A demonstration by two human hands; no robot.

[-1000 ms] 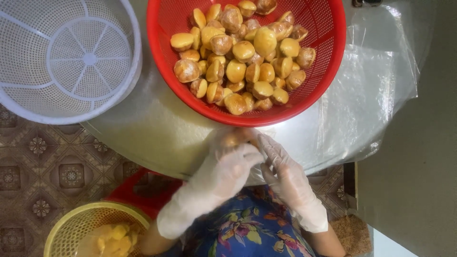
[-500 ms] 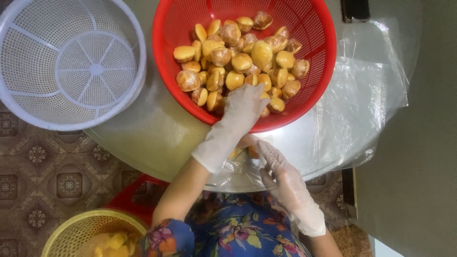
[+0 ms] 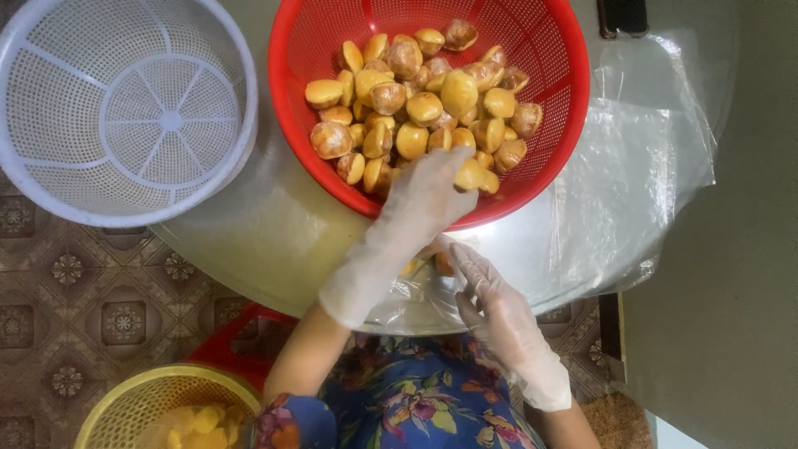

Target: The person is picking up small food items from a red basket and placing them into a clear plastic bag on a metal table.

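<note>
A round table with a pale, shiny top (image 3: 249,241) fills most of the view, with a clear plastic sheet (image 3: 632,175) spread over its right side. On it sit a big white perforated plastic basket (image 3: 125,108), holding nothing, and a red plastic mesh basket (image 3: 549,125) heaped with small round yellow-brown fruits (image 3: 416,100). A yellow woven basket of peeled yellow pieces (image 3: 166,416) stands low by the knees.

The gloved left hand (image 3: 428,195) reaches over the red rim, fingers loosely curled around one fruit (image 3: 468,175) at the near edge of the heap. The gloved right hand (image 3: 499,308) waits open at the table edge, fingers spread, beside a couple of orange bits (image 3: 440,262) on the plastic. The pick goes best, I think, if one fruit is taken cleanly from the edge, so the pile does not roll.
</note>
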